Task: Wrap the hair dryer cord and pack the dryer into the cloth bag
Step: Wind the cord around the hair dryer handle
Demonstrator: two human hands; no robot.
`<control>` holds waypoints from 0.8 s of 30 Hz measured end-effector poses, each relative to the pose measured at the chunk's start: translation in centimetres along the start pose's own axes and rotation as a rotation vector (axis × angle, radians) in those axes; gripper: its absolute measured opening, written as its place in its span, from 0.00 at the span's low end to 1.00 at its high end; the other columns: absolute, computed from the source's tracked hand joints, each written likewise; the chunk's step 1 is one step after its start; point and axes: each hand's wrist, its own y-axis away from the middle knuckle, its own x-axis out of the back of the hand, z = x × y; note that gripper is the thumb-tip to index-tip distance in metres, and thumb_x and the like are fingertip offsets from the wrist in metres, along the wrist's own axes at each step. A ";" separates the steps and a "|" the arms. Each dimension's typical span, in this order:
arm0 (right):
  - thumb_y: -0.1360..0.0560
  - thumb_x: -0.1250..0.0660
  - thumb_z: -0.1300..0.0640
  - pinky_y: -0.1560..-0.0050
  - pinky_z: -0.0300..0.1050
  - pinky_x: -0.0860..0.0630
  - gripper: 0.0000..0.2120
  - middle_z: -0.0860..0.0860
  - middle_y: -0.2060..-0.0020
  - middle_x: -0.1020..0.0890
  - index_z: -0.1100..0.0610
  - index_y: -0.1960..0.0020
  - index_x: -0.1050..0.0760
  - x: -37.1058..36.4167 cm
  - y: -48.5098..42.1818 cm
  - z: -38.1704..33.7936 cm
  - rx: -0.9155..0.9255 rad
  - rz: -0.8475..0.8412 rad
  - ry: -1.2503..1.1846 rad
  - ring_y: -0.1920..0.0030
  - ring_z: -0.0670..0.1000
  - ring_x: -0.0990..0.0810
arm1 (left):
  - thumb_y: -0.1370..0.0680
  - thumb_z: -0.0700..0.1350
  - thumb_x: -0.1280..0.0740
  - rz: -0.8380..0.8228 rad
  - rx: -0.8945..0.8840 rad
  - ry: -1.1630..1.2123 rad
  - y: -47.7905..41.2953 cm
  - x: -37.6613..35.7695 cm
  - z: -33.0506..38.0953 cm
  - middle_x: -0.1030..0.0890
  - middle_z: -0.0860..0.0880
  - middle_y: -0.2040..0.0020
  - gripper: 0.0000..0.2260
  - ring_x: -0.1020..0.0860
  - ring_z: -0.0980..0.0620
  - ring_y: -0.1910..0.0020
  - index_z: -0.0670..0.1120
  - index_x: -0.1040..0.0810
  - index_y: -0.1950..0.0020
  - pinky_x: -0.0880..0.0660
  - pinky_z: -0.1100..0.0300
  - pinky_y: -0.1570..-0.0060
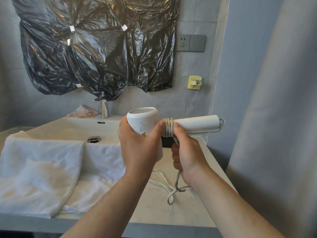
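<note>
"White cord (168, 126) sits coiled on the hair dryer (145, 119) handle, just above the right hand (187, 155), which clamps the slack. Left hand (137, 146) grips its barrel."
"So, wrapping?"
"I'd judge so. Loose cord trails to the tabletop (154, 208) below that hand; the next turn needs tension. No cloth bag I can pick out."

White towel (39, 162) draped over sink (68, 128) edge; chrome faucet (104, 109) behind; blk plastic sheet (96, 45) on wall.
</note>
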 end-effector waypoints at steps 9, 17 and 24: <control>0.26 0.38 0.36 0.76 0.40 0.40 0.20 0.46 0.77 0.35 0.52 0.64 0.27 0.2 0.0 0.9 0.056 0.053 0.101 0.78 0.45 0.37 | 0.38 0.62 0.25 -0.070 0.125 0.099 0.7 -0.4 -0.9 0.21 0.49 0.50 0.25 0.19 0.48 0.51 0.55 0.27 0.46 0.20 0.41 0.53; 0.27 0.42 0.35 0.70 0.32 0.38 0.18 0.37 0.80 0.27 0.39 0.71 0.23 0.6 0.0 1.1 0.370 -0.073 0.306 0.76 0.37 0.29 | 0.40 0.59 0.23 -0.067 0.363 0.349 0.2 -0.6 -1.0 0.16 0.40 0.53 0.30 0.17 0.46 0.58 0.42 0.21 0.45 0.17 0.43 0.58; 0.28 0.53 0.28 0.47 0.48 0.24 0.32 0.44 0.48 0.16 0.46 0.40 0.23 2.1 -1.0 2.4 0.451 -0.017 0.842 0.45 0.50 0.20 | 0.38 0.58 0.23 -0.082 0.343 0.196 0.2 -0.1 -2.0 0.17 0.44 0.52 0.27 0.16 0.48 0.57 0.46 0.22 0.46 0.17 0.45 0.59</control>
